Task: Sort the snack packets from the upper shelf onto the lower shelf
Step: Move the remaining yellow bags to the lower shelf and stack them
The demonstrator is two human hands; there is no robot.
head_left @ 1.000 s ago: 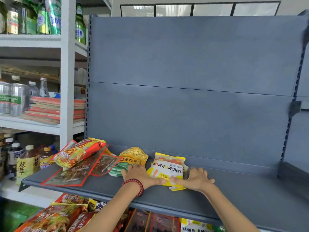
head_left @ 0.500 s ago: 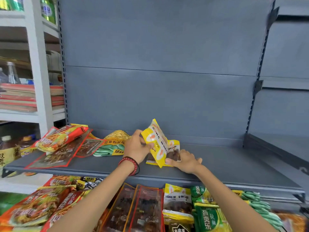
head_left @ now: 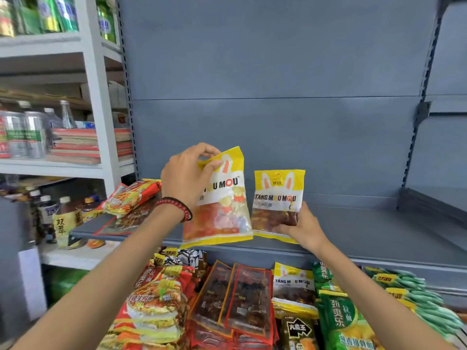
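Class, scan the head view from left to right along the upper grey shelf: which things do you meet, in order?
Red noodle packet → left hand → orange-filled yellow packet it holds up → dark-filled yellow packet → right hand gripping its lower edge → bare grey shelf.

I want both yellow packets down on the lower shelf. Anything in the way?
The front lip of the upper shelf lies under the left packet, in the left hand, and the right packet, in the right hand, so they likely must come forward. Below, a matching packet lies among other snacks.
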